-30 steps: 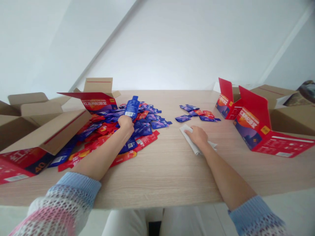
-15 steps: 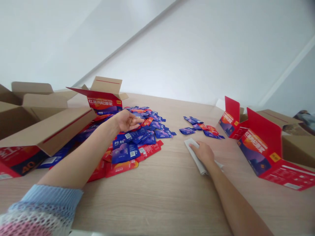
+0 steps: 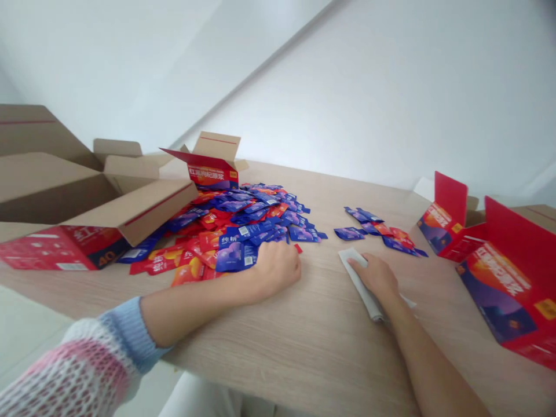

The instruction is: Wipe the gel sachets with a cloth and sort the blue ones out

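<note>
My left hand [image 3: 278, 271] is closed in a fist at the front right edge of a heap of sachets. Its fingers curl away from view, so anything inside them is hidden. A small red sachet corner [image 3: 298, 248] shows just past the knuckles. Beside the fist lie blue sachets [image 3: 230, 255] and red sachets [image 3: 163, 260], piled loosely. On the right, my right hand [image 3: 377, 277] grips a folded whitish cloth [image 3: 358, 278] that rests flat on the table.
A large open carton [image 3: 47, 246] stands at the left, and another open carton [image 3: 212, 174] is behind the heap. Several sachets [image 3: 369, 226] lie in a small group beyond the cloth. Two open red boxes, a smaller one [image 3: 438, 226] and a larger one [image 3: 499, 278], stand at the right.
My left hand has come from above the heap toward me and to the right, and its fingers have closed. My right hand stays on the cloth. The view has shifted left.
</note>
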Motion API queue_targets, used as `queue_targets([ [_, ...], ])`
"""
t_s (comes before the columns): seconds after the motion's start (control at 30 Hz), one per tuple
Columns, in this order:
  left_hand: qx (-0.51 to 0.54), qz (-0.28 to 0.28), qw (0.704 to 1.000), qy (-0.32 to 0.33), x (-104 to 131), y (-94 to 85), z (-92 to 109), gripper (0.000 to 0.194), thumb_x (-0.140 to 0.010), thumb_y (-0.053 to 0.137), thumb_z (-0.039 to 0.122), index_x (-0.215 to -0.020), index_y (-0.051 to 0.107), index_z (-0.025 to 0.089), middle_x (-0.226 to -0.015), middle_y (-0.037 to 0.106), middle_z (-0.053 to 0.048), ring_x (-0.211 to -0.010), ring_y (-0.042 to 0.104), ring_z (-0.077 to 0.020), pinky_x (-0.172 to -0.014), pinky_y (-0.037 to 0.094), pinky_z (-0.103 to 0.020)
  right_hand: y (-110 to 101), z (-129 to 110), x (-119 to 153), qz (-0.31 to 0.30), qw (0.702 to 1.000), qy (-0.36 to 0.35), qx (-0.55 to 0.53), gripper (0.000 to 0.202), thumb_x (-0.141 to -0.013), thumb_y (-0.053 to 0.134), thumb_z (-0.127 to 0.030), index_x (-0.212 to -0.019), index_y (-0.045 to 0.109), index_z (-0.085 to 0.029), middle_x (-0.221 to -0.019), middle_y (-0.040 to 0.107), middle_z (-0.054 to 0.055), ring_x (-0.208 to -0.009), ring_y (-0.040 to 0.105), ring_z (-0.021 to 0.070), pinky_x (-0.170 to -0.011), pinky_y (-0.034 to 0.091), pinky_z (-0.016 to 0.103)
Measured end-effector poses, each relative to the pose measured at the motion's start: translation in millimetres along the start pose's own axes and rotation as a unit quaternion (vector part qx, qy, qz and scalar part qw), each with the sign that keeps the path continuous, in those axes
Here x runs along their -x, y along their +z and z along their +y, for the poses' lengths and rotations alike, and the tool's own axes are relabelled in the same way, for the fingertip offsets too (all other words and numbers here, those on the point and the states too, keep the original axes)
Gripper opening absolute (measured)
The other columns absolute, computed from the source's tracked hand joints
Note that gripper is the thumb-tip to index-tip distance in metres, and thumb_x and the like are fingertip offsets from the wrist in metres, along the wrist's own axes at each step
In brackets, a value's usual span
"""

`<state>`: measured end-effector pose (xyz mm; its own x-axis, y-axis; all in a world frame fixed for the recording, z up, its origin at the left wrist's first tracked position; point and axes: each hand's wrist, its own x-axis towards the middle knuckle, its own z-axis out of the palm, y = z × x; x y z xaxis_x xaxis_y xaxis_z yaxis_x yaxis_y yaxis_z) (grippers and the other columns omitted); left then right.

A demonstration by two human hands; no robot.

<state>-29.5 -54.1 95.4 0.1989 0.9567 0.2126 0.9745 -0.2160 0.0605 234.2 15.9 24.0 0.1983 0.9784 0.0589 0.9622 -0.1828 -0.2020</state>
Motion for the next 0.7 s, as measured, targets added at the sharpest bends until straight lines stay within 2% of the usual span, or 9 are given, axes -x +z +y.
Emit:
queue_targets([
  [0.2,-0.01,0.066,0.991,0.114,11.6,30.7,10.7,0.025,-0.084,0.042,0.025,-0.081,0.066,0.016,-0.08,0.071,-0.01,-0.07,0.067,-0.0235,-0.062,0.048,-0.033,3.7,1.9,-3.9,0.002,1.0,-0.015,-0.023,0.046,-0.088,0.046,-0.051,-0.114,0.066,-0.019,-0.108,0.069,0.015,-0.099,0.064,0.0298,-0.075,0.046,0.035],
  [0.37,0.009,0.138,0.959,0.246,32.2,59.1,25.5,0.018,-0.082,0.046,0.025,-0.074,0.06,0.018,-0.07,0.066,-0.004,-0.062,0.062,-0.0186,-0.061,0.046,-0.032,1.8,-5.1,2.5,0.03,0.997,-0.007,-0.066,0.039,-0.085,0.052,-0.052,-0.107,0.069,-0.024,-0.103,0.07,0.011,-0.093,0.065,0.0281,-0.069,0.044,0.032],
  [0.43,0.017,0.165,0.94,0.298,36.1,69.1,30.4,0.015,-0.08,0.048,0.026,-0.072,0.058,0.018,-0.066,0.064,-0.003,-0.059,0.06,-0.017,-0.061,0.045,-0.032,-3.0,-8.5,5.5,0.086,0.99,-0.001,-0.108,0.038,-0.084,0.054,-0.051,-0.103,0.07,-0.023,-0.098,0.071,0.01,-0.089,0.065,0.0266,-0.068,0.044,0.031],
  [0.47,0.019,0.175,0.932,0.316,36.1,73.0,32.4,0.015,-0.08,0.049,0.026,-0.071,0.058,0.018,-0.065,0.063,-0.002,-0.058,0.059,-0.0166,-0.061,0.044,-0.032,-7.6,-9.8,7.3,0.142,0.98,-0.004,-0.138,0.037,-0.085,0.054,-0.051,-0.102,0.07,-0.022,-0.099,0.07,0.01,-0.089,0.064,0.0254,-0.069,0.044,0.031],
  [0.53,0.019,0.184,0.927,0.326,31.4,78.4,36.1,0.015,-0.08,0.049,0.026,-0.07,0.057,0.018,-0.064,0.062,-0.002,-0.057,0.058,-0.0162,-0.06,0.042,-0.032,-22.0,-10.7,12.6,0.294,0.934,-0.026,-0.202,0.036,-0.087,0.054,-0.049,-0.1,0.069,-0.019,-0.1,0.069,0.01,-0.089,0.063,0.0231,-0.074,0.044,0.031],
  [0.6,0.014,0.175,0.933,0.314,20.4,81.0,41.4,0.016,-0.081,0.048,0.027,-0.071,0.057,0.018,-0.064,0.062,-0.002,-0.058,0.058,-0.0165,-0.06,0.041,-0.032,-41.2,-9.1,20.8,0.445,0.858,-0.055,-0.252,0.035,-0.087,0.056,-0.049,-0.096,0.067,-0.016,-0.096,0.067,0.009,-0.088,0.061,0.0215,-0.077,0.044,0.031],
  [0.7,-0.006,0.137,0.95,0.279,-5.9,82.6,57.2,0.021,-0.084,0.045,0.029,-0.077,0.06,0.017,-0.07,0.062,-0.005,-0.066,0.061,-0.0195,-0.066,0.042,-0.034,-68.0,-5.7,36.6,0.58,0.761,-0.06,-0.284,0.033,-0.086,0.058,-0.048,-0.09,0.062,-0.015,-0.086,0.062,0.008,-0.081,0.057,0.0203,-0.076,0.044,0.032],
])
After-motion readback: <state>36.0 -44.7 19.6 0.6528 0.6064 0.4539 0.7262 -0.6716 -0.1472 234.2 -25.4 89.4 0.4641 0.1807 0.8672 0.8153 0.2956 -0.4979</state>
